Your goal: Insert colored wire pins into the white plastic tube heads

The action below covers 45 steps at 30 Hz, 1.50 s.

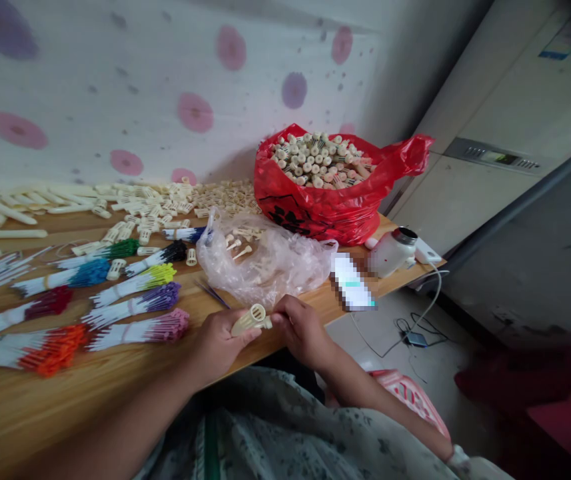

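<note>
My left hand (218,345) is closed around a cream slotted plastic tube (249,320), its round open end facing up, at the front edge of the table. Close beside it, my right hand (304,333) is curled with its fingertips pinched together. A small cream piece (267,323) shows between the tube and those fingertips; whether the right fingers grip it I cannot tell. Just beyond both hands lies a clear plastic bag (285,270) with a few small cream golf-tee-shaped pieces (242,252) in its mouth. To its left, thin tweezers-like dark tips (214,293) rest on the wood.
Banded bundles of coloured-tip sticks, such as a pink bundle (140,331) and an orange bundle (52,350), lie left on the wooden table (115,400). Cream slotted parts (165,200) line the back. A filled red bag (310,213), phone (352,283) and white jar (392,253) stand right.
</note>
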Tool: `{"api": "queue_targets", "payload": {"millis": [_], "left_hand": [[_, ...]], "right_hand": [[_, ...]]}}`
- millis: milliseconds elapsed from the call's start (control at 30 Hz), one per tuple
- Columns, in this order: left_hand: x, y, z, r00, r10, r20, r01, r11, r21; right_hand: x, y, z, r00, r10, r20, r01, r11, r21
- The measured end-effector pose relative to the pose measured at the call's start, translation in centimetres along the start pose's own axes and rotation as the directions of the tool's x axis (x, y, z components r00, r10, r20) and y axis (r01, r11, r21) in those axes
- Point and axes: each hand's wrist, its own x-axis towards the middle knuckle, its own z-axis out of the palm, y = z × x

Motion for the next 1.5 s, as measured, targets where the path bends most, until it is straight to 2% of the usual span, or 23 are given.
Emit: {"api": "queue_targets", "payload": {"millis": [100, 233, 367, 467, 533, 633, 767, 900, 1000, 1167, 1300, 1500], "left_hand": [[0.0, -0.1, 0.0, 1.000, 0.000, 0.006, 0.000, 1.000, 0.025], [0.0, -0.1, 0.0, 1.000, 0.013, -0.004, -0.012, 1.000, 0.020], [0.0, 0.1, 0.1, 1.000, 0.008, 0.025, -0.009, 0.999, 0.050], [-0.1, 0.1, 0.0, 1.000, 0.003, 0.027, -0.003, 1.000, 0.014], [-0.1, 0.1, 0.0, 1.000, 0.014, 0.022, -0.015, 1.000, 0.013], [-0.1, -0.1, 0.1, 0.999, 0.029, 0.019, -0.029, 0.999, 0.034], [0.0, -0.4, 0.2, 0.999, 0.030, 0.027, -0.030, 0.999, 0.017], [0.0, -0.5, 0.3, 0.999, 0.040, 0.031, -0.042, 0.998, 0.044], [0.0, -0.4, 0.2, 0.999, 0.023, 0.041, -0.024, 0.999, 0.036], [-0.1, -0.1, 0.2, 0.997, 0.024, 0.075, -0.030, 0.996, 0.080], [-0.1, -0.2, 0.2, 0.997, 0.031, 0.070, -0.035, 0.998, 0.060], [-0.1, -0.6, 0.3, 0.997, 0.037, 0.073, -0.042, 0.997, 0.061]], "right_hand": [[-0.1, 0.1, 0.2, 0.999, 0.034, -0.012, -0.035, 0.995, -0.088], [-0.1, -0.1, 0.0, 0.998, -0.053, 0.039, 0.052, 0.998, 0.030], [-0.2, -0.1, -0.1, 0.997, 0.030, 0.065, -0.033, 0.998, 0.046], [-0.5, 0.0, -0.1, 0.999, 0.008, 0.036, -0.011, 0.996, 0.085], [-0.6, 0.0, 0.0, 0.999, 0.006, 0.035, -0.009, 0.997, 0.080], [-0.7, 0.1, 0.0, 0.996, 0.075, 0.056, -0.078, 0.996, 0.047], [-0.8, 0.1, -0.3, 1.000, 0.008, 0.022, -0.009, 0.998, 0.061], [-1.0, 0.1, -0.2, 0.998, 0.038, 0.044, -0.040, 0.998, 0.048], [-1.1, 0.1, -0.1, 0.999, 0.001, 0.039, -0.003, 0.999, 0.052], [-1.3, 0.0, -0.3, 0.992, 0.055, 0.117, -0.069, 0.991, 0.114], [-1.7, 0.0, -0.4, 0.999, 0.007, 0.046, -0.011, 0.995, 0.102], [-1.7, -0.1, -0.2, 0.997, 0.037, 0.068, -0.042, 0.996, 0.084]]}}
